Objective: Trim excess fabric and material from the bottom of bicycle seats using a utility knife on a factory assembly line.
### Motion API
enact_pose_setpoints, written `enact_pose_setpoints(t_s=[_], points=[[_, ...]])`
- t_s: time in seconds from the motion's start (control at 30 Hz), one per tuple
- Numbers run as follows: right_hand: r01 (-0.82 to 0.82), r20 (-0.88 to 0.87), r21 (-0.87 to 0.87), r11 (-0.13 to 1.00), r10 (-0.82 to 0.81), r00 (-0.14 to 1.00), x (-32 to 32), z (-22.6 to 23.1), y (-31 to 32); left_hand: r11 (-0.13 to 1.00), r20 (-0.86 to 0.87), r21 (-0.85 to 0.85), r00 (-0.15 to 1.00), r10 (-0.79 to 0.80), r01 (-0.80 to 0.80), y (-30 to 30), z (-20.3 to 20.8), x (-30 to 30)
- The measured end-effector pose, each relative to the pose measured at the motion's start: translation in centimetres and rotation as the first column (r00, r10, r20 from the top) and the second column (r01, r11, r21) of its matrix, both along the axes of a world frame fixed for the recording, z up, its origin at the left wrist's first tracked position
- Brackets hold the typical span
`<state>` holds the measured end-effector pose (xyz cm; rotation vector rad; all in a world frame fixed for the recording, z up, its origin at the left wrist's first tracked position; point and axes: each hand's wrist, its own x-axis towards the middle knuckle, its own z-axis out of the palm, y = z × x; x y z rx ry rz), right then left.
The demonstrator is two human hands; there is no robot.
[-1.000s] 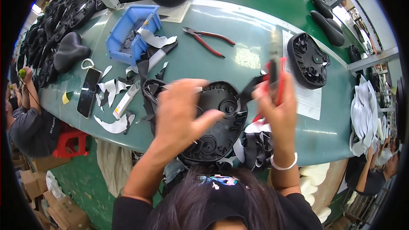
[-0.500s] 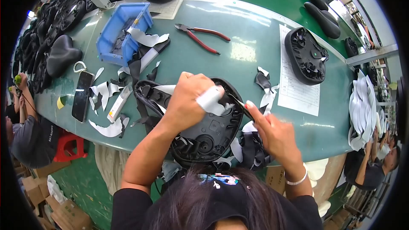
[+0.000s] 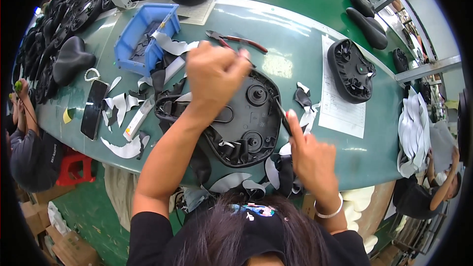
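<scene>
The left hand (image 3: 214,76) has curled fingers, contents unclear; the right hand (image 3: 312,157) grips 1 tool (image 3: 283,117) beside a saddle (image 3: 239,120).

You have two hands: one left hand (image 3: 214,76) and one right hand (image 3: 315,165), with one bladed tool (image 3: 284,118). On the counter (image 3: 295,34) you can count one saddle shell (image 3: 236,120) before you, one second shell (image 3: 352,71) at your right, one blue bin (image 3: 130,64), one pair of pliers (image 3: 249,41), one phone (image 3: 94,110) and two paper sheets (image 3: 340,118). The black and white scraps (image 3: 117,106) are several, but they overlap, so their exact number cannot be told. You wear one bracelet (image 3: 329,215).
</scene>
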<state>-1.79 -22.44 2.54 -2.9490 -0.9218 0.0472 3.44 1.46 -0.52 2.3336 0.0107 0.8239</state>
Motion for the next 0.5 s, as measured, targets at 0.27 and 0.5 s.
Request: enact_pose_setpoints(t_s=[0.27, 0.5], points=[[-0.126, 0.059, 0.031, 0.992, 0.124, 0.991, 5.1, 1.0, -2.0, -0.179, 0.036, -0.983, 0.905, -0.424, -0.044, 0.2, -1.0, -5.2], [-0.539, 0.047, -0.059, 0.84, 0.542, 0.839, 11.3, 3.1, -1.9, 0.387, 0.198, -0.817, 0.838, -0.508, 0.428, 2.9, 1.3, -13.5]])
